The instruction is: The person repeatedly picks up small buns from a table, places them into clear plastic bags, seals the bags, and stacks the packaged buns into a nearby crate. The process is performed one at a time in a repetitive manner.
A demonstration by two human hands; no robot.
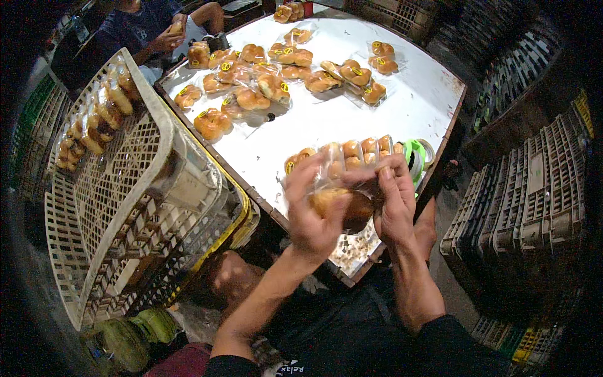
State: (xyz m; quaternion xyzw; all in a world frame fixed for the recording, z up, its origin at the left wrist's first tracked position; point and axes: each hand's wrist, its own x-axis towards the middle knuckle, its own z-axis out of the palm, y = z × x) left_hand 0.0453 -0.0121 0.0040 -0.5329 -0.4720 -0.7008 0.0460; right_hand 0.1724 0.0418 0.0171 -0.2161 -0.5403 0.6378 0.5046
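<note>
Just above the near corner of the table, a bread roll in a clear plastic bag (325, 202) is between my hands. My left hand (304, 207), blurred by motion, is cupped around its left side. With thumb and fingertips, my right hand (395, 202) pinches the bag's gathered end at the upper right. Behind my fingers stands a row of bagged rolls (351, 149), partly hidden. A bright green tape dispenser (416, 155) with a roll of tape (427, 155) lies just past my right hand.
Many bagged buns (249, 96) with yellow stickers lie across the white table (301, 125). Stacked plastic crates (165, 188) stand against its left edge, bagged bread (96, 115) in the top one. More crates (518, 188) stand at right. Another person (141, 33) sits far left holding a bun.
</note>
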